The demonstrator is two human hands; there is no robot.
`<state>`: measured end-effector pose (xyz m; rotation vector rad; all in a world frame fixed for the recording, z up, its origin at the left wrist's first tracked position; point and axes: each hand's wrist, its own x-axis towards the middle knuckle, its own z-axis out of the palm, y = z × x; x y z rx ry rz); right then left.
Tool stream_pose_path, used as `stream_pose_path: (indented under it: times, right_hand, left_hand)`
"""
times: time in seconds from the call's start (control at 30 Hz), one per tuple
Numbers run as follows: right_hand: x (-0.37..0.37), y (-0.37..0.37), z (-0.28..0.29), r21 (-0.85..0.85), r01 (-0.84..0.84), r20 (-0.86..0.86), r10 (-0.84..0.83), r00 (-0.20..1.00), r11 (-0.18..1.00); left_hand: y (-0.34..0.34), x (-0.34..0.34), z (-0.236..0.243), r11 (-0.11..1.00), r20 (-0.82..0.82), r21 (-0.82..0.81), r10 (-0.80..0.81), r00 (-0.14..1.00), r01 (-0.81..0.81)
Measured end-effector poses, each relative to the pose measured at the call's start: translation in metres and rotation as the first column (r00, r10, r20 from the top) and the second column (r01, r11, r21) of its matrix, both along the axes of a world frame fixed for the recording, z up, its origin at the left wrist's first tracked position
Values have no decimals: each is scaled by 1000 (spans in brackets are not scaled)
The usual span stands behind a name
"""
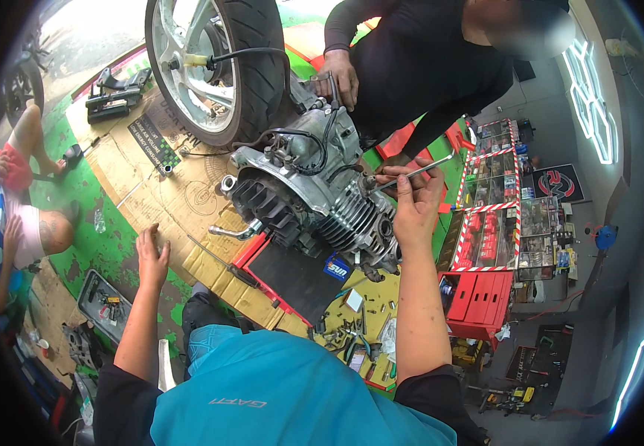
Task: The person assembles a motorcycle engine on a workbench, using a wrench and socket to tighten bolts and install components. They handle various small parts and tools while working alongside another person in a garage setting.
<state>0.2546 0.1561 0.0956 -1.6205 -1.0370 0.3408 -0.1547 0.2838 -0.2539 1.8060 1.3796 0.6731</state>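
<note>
My right hand (416, 208) grips a long silver bar tool (433, 165) with a bent end, held against the upper right of a scooter engine (300, 195) near its finned cylinder (343, 221). A co-worker's fingers are close beside mine there. The engine, with a black fan (259, 208) and an attached white-spoked wheel (197, 59), rests over a red-edged black mat (285, 286). My left hand (151, 253) is open at the left edge of the cardboard (173, 208), holding nothing, short of a long screwdriver (240, 271).
A co-worker (411, 67) in black leans over from the far side, one hand (339, 80) on the engine. Two people (10, 215) sit at the left. Scattered tools (355, 342) lie below the engine; a red cabinet (474, 305), display cases (489, 230) and a grey tray (102, 305) stand around.
</note>
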Motion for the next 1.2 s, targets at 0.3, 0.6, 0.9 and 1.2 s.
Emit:
stream_pose_path:
  times: [0.3,0.6,0.9,1.2]
  right_hand:
    - [-13,5,14,-54,113,208,-100,973,992]
    - [5,13,28,-112,184,157,-166,974,976]
    - [22,9,18,-178,204,150,-178,972,963]
    - [5,5,36,-101,47,170,-29,985,994]
  left_hand:
    - [17,91,204,839,557,537,-275,783,-87]
    - [43,275,376,558,196,386,-828,526,735]
    - [49,317,353,400,64,197,-916,395,895]
    - [43,317,345,434,127,237,-901,416,869]
